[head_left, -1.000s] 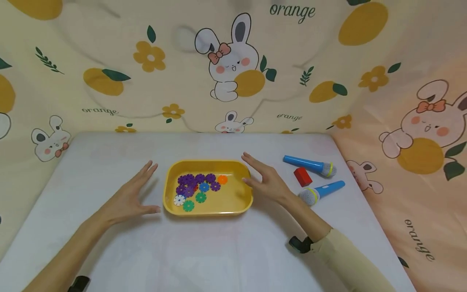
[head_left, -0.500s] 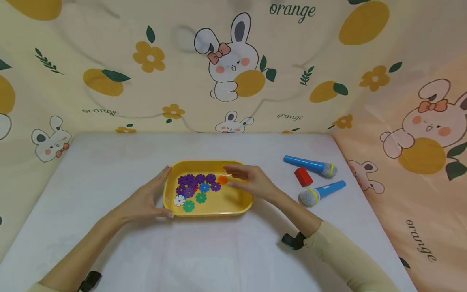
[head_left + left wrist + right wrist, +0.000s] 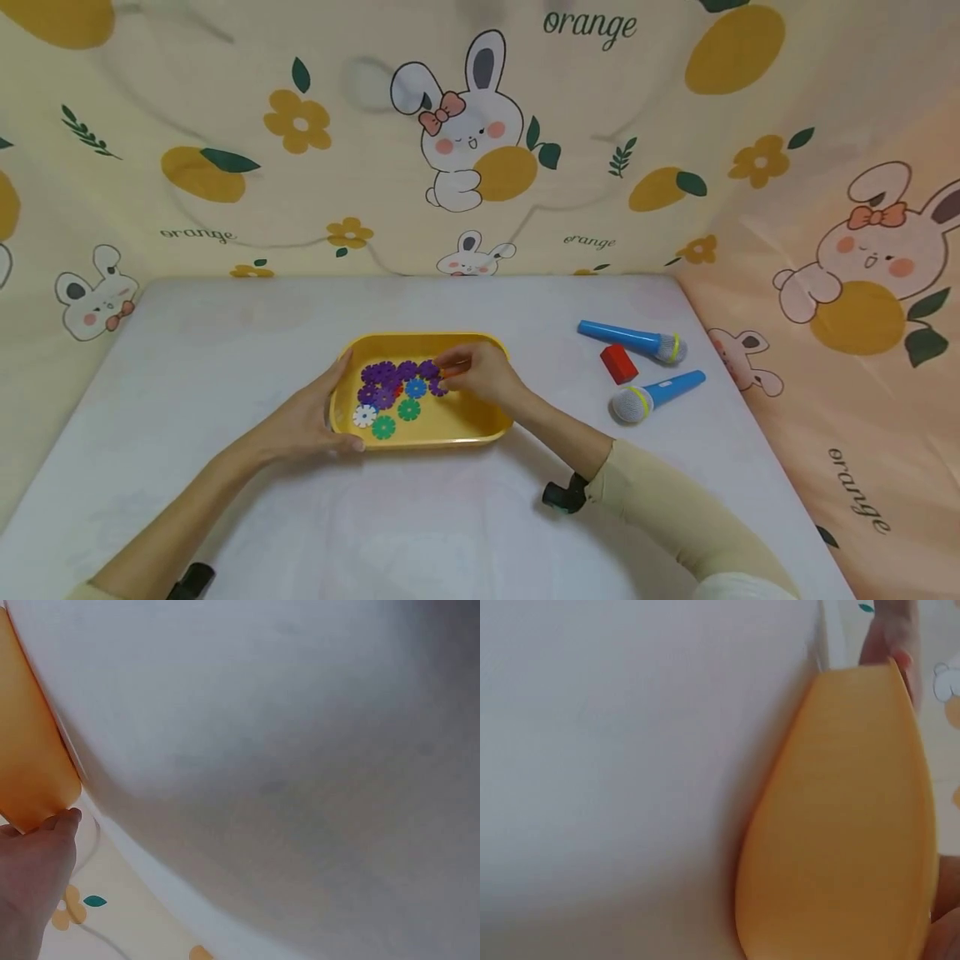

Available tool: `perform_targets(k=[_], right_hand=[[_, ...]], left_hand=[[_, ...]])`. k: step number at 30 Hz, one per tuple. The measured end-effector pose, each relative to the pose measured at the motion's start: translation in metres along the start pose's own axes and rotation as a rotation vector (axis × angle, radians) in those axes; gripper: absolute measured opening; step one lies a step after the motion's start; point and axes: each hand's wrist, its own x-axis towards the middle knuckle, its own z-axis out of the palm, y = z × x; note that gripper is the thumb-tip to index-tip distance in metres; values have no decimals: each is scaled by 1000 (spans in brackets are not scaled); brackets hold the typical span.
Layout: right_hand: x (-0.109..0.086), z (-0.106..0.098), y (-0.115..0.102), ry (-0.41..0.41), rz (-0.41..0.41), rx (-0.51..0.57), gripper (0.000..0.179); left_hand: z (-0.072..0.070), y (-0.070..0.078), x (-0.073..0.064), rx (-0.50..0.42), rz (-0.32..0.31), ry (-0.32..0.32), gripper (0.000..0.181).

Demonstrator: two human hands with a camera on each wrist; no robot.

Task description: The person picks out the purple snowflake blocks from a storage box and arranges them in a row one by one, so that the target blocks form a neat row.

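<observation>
A yellow tray [image 3: 472,423] with rounded corners lies on the white table, holding several small notched plastic discs, purple [image 3: 384,375], green [image 3: 383,427], blue [image 3: 416,388] and white [image 3: 364,416]. My left hand [image 3: 303,417] grips the tray's left end, thumb at the front corner, fingers along the back. In the left wrist view, those fingers [image 3: 66,819] touch the tray's outer wall [image 3: 34,727]. Inside the tray, my right hand [image 3: 486,377] has its fingertips bent down beside the purple discs at the right of the pile. Whether it pinches a disc is hidden.
To the right lie two blue toy microphones, one farther back [image 3: 630,338] and one nearer [image 3: 660,396]. A red block [image 3: 618,363] sits between them. A printed cloth [image 3: 337,183] hangs behind the table and along its right side.
My left hand has moved right onto the tray's end and grips it. The right hand has come left and down into the tray, covering the spot where the orange disc showed.
</observation>
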Motion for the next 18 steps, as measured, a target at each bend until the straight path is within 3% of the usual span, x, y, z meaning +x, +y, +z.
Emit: perform_targets(k=[8, 13, 18], right_hand=[[3, 15, 6, 53, 91, -125, 25], [4, 18, 7, 41, 80, -216, 25], [6, 21, 7, 30, 18, -295, 26]], left_hand=[[1, 1, 1, 11, -9, -6, 135], [0, 1, 0, 9, -16, -11, 133], [0, 0, 0, 14, -22, -11, 132]])
